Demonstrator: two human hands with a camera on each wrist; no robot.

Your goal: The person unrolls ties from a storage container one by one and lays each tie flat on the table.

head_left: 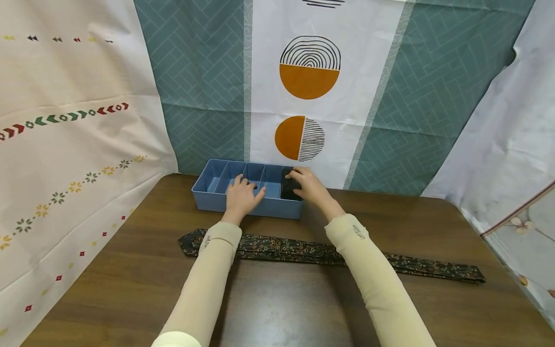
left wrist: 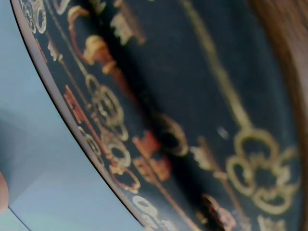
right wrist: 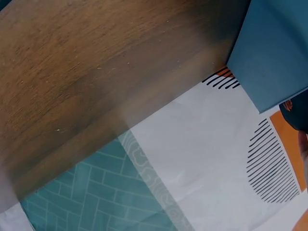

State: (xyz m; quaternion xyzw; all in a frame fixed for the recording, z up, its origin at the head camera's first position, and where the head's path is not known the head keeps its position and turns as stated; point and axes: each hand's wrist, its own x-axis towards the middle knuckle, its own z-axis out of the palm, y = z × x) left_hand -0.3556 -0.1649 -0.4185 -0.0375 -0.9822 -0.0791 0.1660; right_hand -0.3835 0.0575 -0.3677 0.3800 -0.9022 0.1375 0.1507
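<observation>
A long blue box point(head_left: 248, 205) with a row of compartments stands at the back of the table. My right hand point(head_left: 310, 185) is at its right end, thumb and fingers bent around a dark bundle point(head_left: 288, 185) in the last compartment. In the right wrist view the dark bundle point(right wrist: 294, 113) shows a reddish mark above the rim, a fingertip against it. My left hand point(head_left: 243, 195) reaches over the middle compartments with its thumb spread; a small dark patch shows beside its fingertips. Beneath both forearms lies a dark necktie point(head_left: 295, 248) patterned with keys, close up in the left wrist view.
The wooden table point(head_left: 286, 299) ends at a patterned cloth point(head_left: 208, 82) hung behind the box. White cloths with printed motifs hang at the left point(head_left: 78, 144) and right point(head_left: 520, 130). The necktie's narrow end stretches toward the right side of the table.
</observation>
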